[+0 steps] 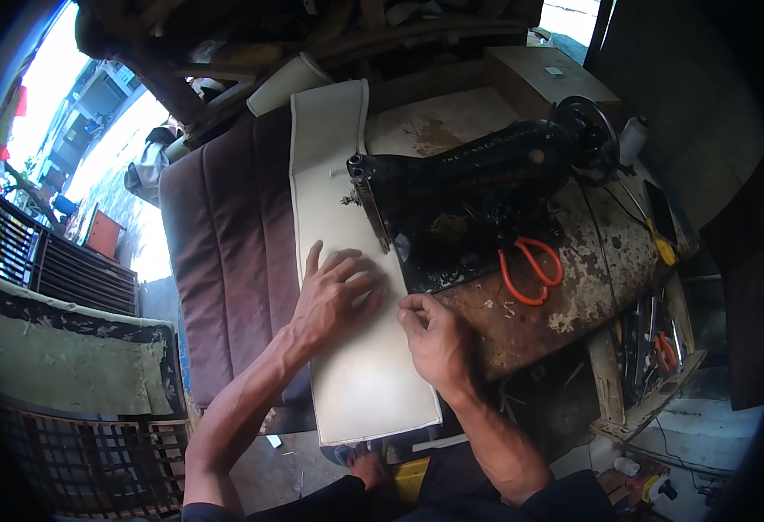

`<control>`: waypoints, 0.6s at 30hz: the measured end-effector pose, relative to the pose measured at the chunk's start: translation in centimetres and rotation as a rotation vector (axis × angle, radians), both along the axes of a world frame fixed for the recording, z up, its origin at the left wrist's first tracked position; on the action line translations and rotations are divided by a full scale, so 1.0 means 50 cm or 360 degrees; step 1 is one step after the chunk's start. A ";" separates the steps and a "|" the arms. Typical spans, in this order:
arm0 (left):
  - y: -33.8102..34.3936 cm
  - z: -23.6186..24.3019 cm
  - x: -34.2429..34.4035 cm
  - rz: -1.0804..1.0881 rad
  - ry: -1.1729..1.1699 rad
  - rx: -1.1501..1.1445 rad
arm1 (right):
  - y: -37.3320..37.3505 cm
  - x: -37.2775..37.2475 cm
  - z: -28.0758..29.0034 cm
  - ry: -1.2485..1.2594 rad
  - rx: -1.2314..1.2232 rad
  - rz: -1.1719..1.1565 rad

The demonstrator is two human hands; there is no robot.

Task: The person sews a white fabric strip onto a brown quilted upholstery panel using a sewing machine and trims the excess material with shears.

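Observation:
A long cream upholstery panel [369,383] with piped edges runs beneath the needle end of a black sewing machine [478,187] and hangs toward me over the table's near edge. My left hand [337,291] rests on the panel just left of the needle, fingers spread and slightly bent. At the panel's right edge, in front of the machine bed, my right hand [434,337] has thumb and forefinger pinched on the border. Orange-handled scissors [546,277] lie right of that hand, against the machine; their blades are hidden.
Quilted brown fabric [225,244] drapes over the table's left side. The worn tabletop [591,270] carries a yellow-handled tool [663,248]. A thread spool [633,139] stands by the handwheel, and a box [552,78] sits behind. An open drawer [652,409] of tools juts out at lower right.

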State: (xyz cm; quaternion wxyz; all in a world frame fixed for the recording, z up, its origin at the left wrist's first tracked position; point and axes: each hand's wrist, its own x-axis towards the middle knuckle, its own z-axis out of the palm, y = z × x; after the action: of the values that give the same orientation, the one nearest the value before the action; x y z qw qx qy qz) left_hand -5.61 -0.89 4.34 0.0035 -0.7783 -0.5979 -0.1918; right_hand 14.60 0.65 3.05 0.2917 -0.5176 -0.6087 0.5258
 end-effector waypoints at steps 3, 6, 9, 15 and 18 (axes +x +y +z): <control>-0.090 0.039 0.040 0.0109 -0.0079 -0.0412 | 0.007 -0.015 -0.029 0.0046 0.0139 -0.0021; -0.118 0.018 0.036 0.0165 -0.0122 -0.0676 | 0.020 -0.021 -0.018 0.0002 0.0154 -0.0007; -0.108 0.000 0.038 0.0126 0.0091 -0.0501 | 0.028 -0.017 -0.021 0.0010 0.0162 -0.0020; -0.094 -0.008 0.019 0.0158 0.0069 -0.0471 | -0.008 0.003 -0.011 0.0064 0.0253 0.0006; -0.085 -0.002 0.014 0.0215 0.0001 -0.0523 | -0.014 0.011 0.005 -0.0043 0.0093 0.0036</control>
State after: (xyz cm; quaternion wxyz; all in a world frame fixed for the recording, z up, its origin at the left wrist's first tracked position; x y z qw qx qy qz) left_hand -4.90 -5.13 4.27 -0.1106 -0.7264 -0.6722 -0.0906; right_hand 15.15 -0.04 3.30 0.2925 -0.5090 -0.6336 0.5039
